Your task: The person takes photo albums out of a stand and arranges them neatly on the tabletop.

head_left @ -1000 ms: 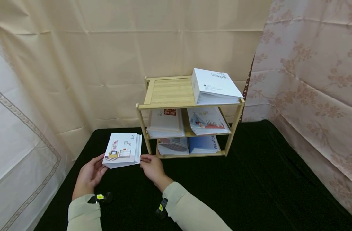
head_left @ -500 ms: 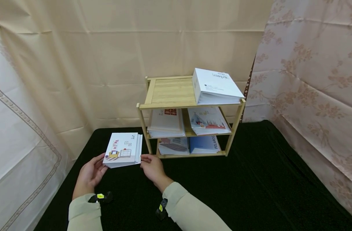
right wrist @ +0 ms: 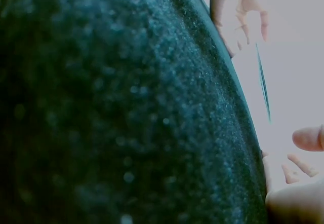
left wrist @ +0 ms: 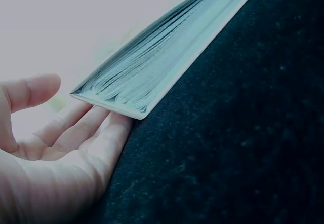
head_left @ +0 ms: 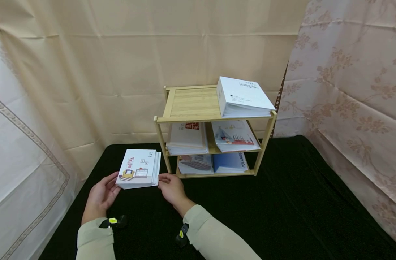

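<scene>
A white photo album (head_left: 138,168) with a small furniture drawing on its cover lies flat on the dark cloth, left of the shelf. My left hand (head_left: 102,195) is at its front left corner. In the left wrist view, fingertips touch the spine-side edge of the album (left wrist: 147,57), while the thumb stays apart from it; loose page edges show between the covers. At the front right corner, the fingers of my right hand (head_left: 172,189) touch the album's side. The right wrist view is washed out, but the right thumb (right wrist: 310,138) appears raised off the cover.
A three-tier wooden shelf (head_left: 193,103) stands to the right. One thick white album (head_left: 246,96) lies on its top right. More albums fill the middle tier, and a blue one (head_left: 229,162) sits below. Beige curtain (head_left: 136,65) hangs behind; dark cloth (head_left: 282,202) covers the table.
</scene>
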The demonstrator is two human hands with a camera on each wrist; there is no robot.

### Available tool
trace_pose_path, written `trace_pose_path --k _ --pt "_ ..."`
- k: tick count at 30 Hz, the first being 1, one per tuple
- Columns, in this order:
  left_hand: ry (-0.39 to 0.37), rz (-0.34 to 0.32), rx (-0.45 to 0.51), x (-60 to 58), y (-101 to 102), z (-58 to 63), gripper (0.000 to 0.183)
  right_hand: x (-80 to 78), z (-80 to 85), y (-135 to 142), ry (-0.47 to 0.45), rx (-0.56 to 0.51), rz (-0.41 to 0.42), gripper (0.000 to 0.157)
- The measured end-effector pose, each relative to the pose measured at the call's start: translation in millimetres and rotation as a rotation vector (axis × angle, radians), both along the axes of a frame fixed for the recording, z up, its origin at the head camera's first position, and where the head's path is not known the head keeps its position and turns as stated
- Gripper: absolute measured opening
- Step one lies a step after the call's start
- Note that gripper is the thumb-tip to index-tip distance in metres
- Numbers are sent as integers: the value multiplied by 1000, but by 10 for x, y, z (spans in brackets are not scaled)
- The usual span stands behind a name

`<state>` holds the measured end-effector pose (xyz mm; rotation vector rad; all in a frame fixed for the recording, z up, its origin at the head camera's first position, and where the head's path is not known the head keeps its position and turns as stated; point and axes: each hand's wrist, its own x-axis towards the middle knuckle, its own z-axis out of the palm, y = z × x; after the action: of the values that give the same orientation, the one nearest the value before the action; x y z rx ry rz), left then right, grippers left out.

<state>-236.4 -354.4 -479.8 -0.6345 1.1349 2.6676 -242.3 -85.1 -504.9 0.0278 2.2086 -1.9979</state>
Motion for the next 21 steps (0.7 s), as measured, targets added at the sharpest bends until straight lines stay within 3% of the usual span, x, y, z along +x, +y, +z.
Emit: trace_pose_path --k 8,15,21 --pt "6 51 -111 15 -15 81 23 14 66 24 14 13 8 33" --pt "33 55 -143 38 -39 176 25 34 107 54 88 92 25 39" --pt "45 49 -160 30 -10 216 21 51 129 104 98 114 40 40"
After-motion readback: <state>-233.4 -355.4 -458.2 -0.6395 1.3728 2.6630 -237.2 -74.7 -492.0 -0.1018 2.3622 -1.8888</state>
